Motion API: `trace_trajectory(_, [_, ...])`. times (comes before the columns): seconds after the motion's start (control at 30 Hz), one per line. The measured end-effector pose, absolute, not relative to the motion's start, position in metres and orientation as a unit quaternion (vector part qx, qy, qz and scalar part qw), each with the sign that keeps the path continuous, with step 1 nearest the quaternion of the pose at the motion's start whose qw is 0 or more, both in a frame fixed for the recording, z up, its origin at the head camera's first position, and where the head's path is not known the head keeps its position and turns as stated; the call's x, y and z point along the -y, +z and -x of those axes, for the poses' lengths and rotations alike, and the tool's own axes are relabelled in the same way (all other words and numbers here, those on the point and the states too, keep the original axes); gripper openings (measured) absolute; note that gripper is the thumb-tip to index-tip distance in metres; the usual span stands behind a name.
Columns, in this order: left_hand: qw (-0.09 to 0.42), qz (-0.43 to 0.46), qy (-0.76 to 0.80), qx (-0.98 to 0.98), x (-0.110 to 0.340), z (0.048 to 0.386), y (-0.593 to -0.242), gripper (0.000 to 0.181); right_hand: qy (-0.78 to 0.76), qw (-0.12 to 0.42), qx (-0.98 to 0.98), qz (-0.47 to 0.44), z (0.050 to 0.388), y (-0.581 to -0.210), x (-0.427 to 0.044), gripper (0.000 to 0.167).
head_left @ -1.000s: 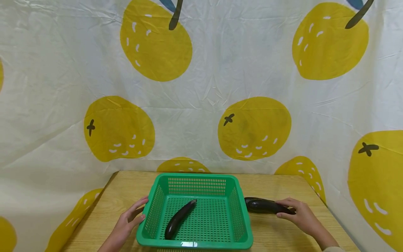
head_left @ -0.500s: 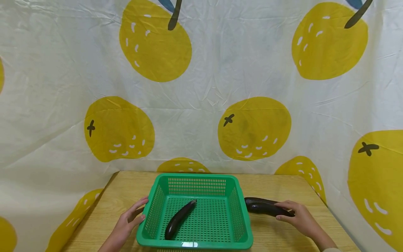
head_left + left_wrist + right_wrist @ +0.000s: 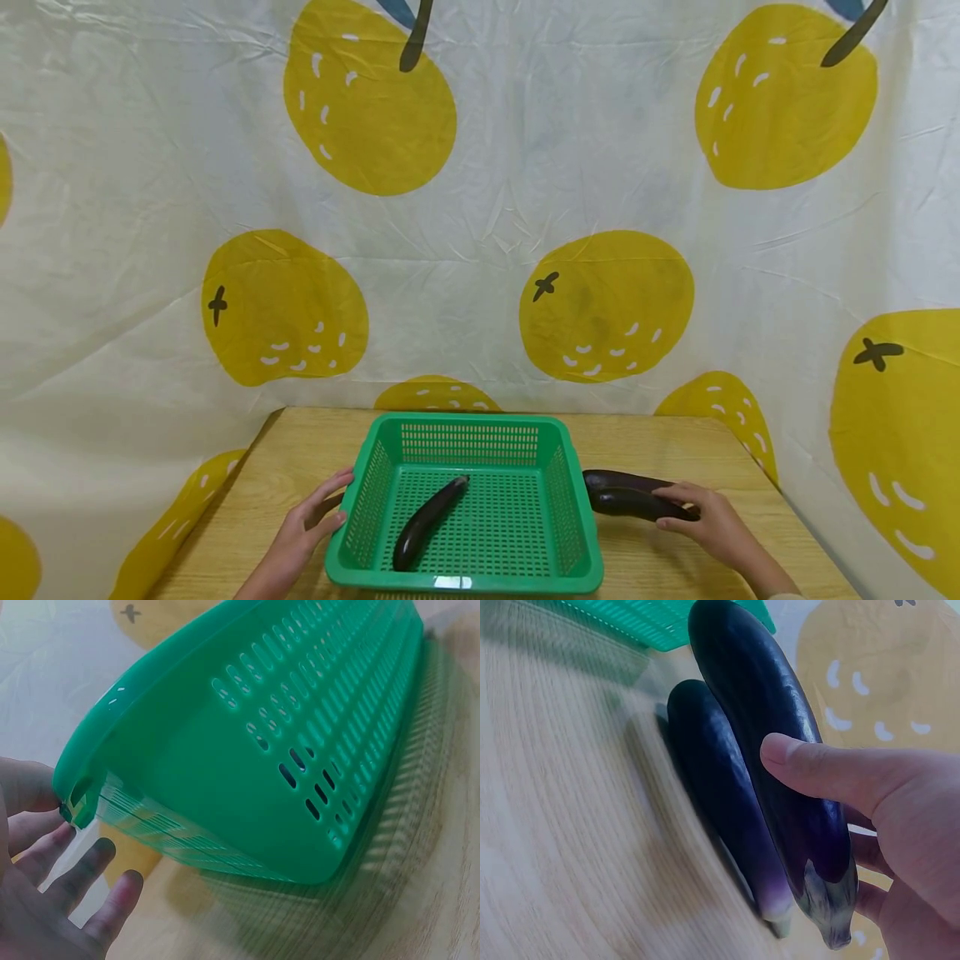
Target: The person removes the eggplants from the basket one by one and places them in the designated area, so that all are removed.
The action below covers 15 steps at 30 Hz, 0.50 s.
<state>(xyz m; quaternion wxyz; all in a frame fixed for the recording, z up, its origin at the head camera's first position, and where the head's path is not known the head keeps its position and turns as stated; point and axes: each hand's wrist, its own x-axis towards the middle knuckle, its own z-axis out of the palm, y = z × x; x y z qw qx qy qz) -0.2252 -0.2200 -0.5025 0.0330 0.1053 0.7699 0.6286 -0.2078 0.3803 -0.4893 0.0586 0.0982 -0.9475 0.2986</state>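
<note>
**Right hand (image 3: 915, 814) is pinching the held eggplant (image 3: 769, 705) near its stem end**

Thumb is lying across the near face, fingers are going behind; fingertips are hidden, so can't tell how far they're wrapping. Grip is sitting toward the narrow end, probably because that part is fitting the hand better than the fat end. The long body is pointing out toward the green basket (image 3: 457, 581).

Position: right half of the bench (image 3: 645, 442), between basket and right edge. It's looking raised in the right wrist view; can't tell if the blunt end is touching wood.

Look: near-black purple, glossy, smooth, slightly curved, tapering to a grey-green cap and short stub. No damage showing.

Second eggplant (image 3: 712, 765) is lying just behind, nearer the back edge, roughly parallel. It's fading to lilac by the stem.

Left hand (image 3: 300, 533) is resting its fingertips on the basket's left rim, fingers spread, likely steadying it. Basket is standing mid-bench, open side up, presumably for easy reach from both sides.

Third eggplant (image 3: 427, 525) is lying diagonally inside on the left, blunt end toward the front-left corner. Fruit-print cloth (image 3: 480, 167) is hanging beyond the back edge.
</note>
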Motion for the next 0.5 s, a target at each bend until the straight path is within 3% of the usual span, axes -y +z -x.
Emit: trace_trajectory(0.5, [0.031, -0.107, 0.627, -0.771, 0.2191, 0.2228, -0.5003, 0.052, 0.292, 0.049, 0.950, -0.099, 0.2096, -0.4990, -0.3798, 0.040])
